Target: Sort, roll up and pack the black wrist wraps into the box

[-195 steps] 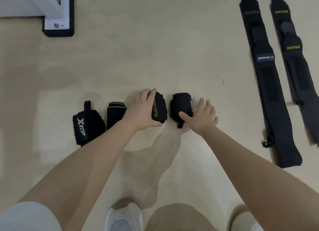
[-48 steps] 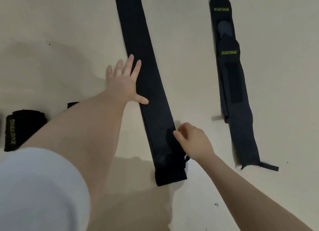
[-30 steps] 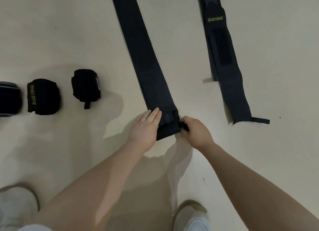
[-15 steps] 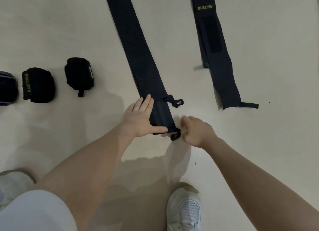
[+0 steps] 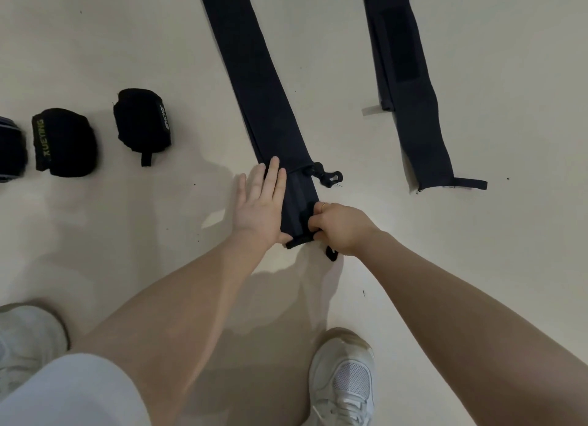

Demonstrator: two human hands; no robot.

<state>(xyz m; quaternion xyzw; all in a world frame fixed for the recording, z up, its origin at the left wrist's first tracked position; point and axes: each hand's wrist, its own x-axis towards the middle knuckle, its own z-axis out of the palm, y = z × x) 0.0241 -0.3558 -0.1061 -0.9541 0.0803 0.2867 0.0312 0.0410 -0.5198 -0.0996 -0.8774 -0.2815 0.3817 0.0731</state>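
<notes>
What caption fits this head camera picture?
Left hand presses a flat wrist wrap while right hand pinches its end.

A pale floor (image 5: 127, 37) carries everything. Three rolled wraps (image 5: 141, 123) sit in a row at left. Two flat wraps lie unrolled: one (image 5: 254, 75) in the middle, another (image 5: 410, 85) well apart at right. Two white shoes (image 5: 345, 381) stand nearest.

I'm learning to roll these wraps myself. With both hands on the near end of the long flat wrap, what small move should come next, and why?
Probably turn the near end over into a first tight fold. The right hand already pinches that end of the long wrap, the left hand presses flat beside it, and the rest lies straight on the floor. Rolled wraps already sit to the left.
</notes>
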